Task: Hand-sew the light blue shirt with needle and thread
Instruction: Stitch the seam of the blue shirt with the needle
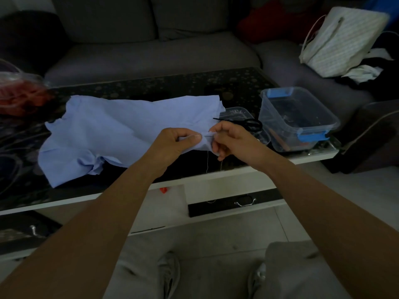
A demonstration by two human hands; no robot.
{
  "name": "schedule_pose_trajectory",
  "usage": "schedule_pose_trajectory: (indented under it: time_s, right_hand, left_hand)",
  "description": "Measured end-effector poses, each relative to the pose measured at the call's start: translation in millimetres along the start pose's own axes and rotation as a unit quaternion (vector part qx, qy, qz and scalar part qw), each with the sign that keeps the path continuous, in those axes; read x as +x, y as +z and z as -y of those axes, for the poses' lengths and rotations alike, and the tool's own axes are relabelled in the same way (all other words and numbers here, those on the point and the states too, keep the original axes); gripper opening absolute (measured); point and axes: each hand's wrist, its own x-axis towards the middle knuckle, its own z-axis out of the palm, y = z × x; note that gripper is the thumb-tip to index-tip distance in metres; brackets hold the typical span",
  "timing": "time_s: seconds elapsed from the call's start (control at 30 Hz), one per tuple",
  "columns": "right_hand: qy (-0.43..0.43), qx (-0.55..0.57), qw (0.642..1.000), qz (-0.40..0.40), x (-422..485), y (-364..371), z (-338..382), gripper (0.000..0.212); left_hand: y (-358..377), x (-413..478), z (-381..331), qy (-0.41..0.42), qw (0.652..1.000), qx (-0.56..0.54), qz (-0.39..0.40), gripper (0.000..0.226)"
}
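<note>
Left hand (177, 145) pinches the shirt (103, 130) edge; right hand (233, 141), just beside, pinches the needle (209, 136) there, thread (207, 162) dangling below. Sewing seems midway; stitches remain.

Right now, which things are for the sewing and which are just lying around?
For the sewing: light blue shirt, thread, left hand and right hand pinching the shirt.
Just lying around: scissors, clear box, striped bag, red bag.
</note>
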Motion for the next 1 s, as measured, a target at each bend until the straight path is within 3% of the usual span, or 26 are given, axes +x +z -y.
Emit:
schedule_pose_trajectory:
  time_s: [0.17,0.37,0.43,0.57,0.87,1.0]
  right_hand:
    - [-0.017,-0.002,0.999,0.039,-2,8,3,0.012]
    - [-0.024,-0.018,0.999,0.026,0,6,4,0.017]
    - [-0.047,-0.070,0.996,-0.004,2,7,0,0.019]
    - [-0.152,-0.181,0.965,-0.111,5,3,-7,0.023]
    - [-0.259,-0.259,0.921,-0.130,5,5,-6,0.007]
    - [-0.320,-0.328,0.878,-0.139,6,11,-2,0.010]
  left_hand:
    - [3,-2,0,0.001,1.000,-0.009,0.019,0.014]
    - [4,0,1,0.000,1.000,0.023,0.003,0.019]
    - [5,1,1,0.007,1.000,0.028,-0.009,0.020]
    - [6,1,0,0.003,0.999,0.023,-0.041,0.020]
    - [10,-1,1,0.016,0.999,0.030,-0.014,0.021]
    - [12,0,2,0.040,0.996,0.079,-0.026,0.016]
